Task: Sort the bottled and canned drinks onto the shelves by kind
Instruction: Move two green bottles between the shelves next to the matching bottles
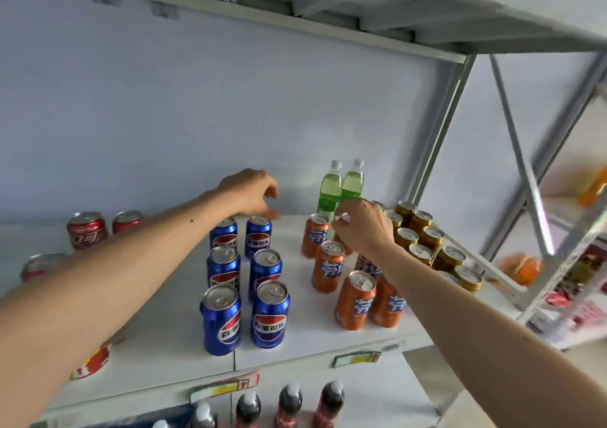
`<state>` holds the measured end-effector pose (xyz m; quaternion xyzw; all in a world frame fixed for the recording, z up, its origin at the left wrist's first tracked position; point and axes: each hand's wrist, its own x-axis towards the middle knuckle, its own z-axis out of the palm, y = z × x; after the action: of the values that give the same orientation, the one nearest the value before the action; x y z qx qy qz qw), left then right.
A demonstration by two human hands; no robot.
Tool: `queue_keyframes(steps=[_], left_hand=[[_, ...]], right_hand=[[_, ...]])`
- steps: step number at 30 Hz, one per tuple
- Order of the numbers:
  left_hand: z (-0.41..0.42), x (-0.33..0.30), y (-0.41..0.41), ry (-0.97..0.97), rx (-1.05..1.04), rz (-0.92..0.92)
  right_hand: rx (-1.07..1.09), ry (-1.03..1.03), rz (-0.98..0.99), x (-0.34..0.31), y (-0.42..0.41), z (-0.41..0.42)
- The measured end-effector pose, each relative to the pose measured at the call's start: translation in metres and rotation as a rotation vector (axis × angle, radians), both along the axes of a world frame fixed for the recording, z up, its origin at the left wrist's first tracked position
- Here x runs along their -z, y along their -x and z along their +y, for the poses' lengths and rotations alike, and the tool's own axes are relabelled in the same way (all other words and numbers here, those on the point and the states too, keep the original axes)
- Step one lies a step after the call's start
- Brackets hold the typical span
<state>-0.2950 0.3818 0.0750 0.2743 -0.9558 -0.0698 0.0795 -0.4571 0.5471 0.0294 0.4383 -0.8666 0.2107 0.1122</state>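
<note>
Right hand (pixel 363 227) fingers pinch an orange can (pixel 343 230) top — left hand (pixel 249 194) fingers loose above blue cans (pixel 258 235).

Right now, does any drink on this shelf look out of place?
Yes. One blue can stands inside the group of orange cans, partly hidden by the right forearm, while the other blue cans are grouped further left.

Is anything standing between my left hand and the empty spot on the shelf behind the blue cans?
Nothing visible. The left hand hovers just past the rearmost blue cans, and the bare shelf behind them looks open to the wall. The green bottles stand off to the right, clear of it.
</note>
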Motion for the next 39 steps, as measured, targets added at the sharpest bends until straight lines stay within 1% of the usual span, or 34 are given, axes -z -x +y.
queue_keyframes(steps=[3,8,10,13,17,19,21,23,26,28,34,39], left_hand=[[0.001,0.001,0.046,0.0,-0.001,-0.003],[-0.021,0.006,0.111,0.005,-0.006,-0.035],[-0.029,0.007,0.132,-0.024,-0.01,-0.025],[-0.039,0.016,0.164,-0.079,-0.046,0.008],[-0.043,0.028,0.173,-0.18,-0.094,0.014],[-0.055,0.04,0.262,-0.177,-0.186,0.047],[-0.058,0.037,0.261,-0.197,-0.202,0.056],[-0.064,0.044,0.263,-0.174,-0.224,0.055],[-0.065,0.056,0.272,-0.138,-0.283,0.008],[-0.067,0.065,0.29,-0.118,-0.317,0.011],[-0.073,0.077,0.322,-0.177,-0.371,0.1],[-0.073,0.088,0.331,-0.238,-0.411,0.191]], right_hand=[[-0.005,0.008,0.001,0.0,0.051,0.005],[0.019,0.028,-0.038,-0.001,0.127,-0.008],[0.027,0.059,-0.045,0.0,0.149,-0.017],[0.026,0.054,-0.073,0.003,0.18,-0.03],[0.007,0.058,-0.082,0.004,0.194,-0.045],[-0.025,0.038,-0.134,0.013,0.288,-0.073],[-0.046,-0.017,-0.159,0.018,0.292,-0.085],[-0.059,-0.034,-0.173,0.022,0.292,-0.089],[-0.098,-0.033,-0.308,0.032,0.298,-0.101],[-0.123,-0.017,-0.386,0.036,0.313,-0.115],[-0.244,-0.076,-0.442,0.047,0.338,-0.155],[-0.293,-0.032,-0.507,0.062,0.35,-0.169]])
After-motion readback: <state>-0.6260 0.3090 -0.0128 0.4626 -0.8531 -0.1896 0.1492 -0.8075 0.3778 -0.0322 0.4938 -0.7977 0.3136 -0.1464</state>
